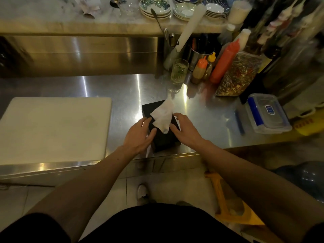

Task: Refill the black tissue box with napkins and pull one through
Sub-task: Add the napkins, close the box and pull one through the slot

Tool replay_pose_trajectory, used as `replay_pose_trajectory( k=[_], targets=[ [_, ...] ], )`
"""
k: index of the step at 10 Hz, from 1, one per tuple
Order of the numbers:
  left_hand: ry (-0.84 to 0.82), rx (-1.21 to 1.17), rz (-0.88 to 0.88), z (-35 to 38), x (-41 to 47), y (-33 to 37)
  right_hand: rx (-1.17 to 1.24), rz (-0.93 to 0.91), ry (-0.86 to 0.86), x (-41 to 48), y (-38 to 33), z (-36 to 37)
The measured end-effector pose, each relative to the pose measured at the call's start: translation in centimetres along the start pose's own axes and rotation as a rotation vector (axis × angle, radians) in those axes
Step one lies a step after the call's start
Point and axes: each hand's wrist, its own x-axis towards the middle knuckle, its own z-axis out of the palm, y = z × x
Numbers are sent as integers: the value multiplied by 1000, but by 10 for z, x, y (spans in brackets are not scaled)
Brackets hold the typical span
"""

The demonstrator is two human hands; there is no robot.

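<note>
box: black tissue box [164, 139] at tabletop [122, 92] front edge
napkin: napkin [163, 114] sticks up through top
hands: left hand [140, 135] and right hand [185, 132] flank box, fingers loose, steadying, nothing clenched

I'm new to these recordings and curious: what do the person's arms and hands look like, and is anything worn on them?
Both arms are bare from the upper arm down. The left hand and right hand wear no gloves, and no rings, watch or bracelet can be seen. Short black sleeves show at the bottom corners, seemingly part of a black top. The dim light hides finer marks.
</note>
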Motion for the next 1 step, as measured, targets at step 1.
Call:
replay_pose_trajectory(
  k=[1],
  targets=[
    [46, 36, 24, -3, -6, 7, -88, -65, 12, -4, -1, -7]
  ],
)
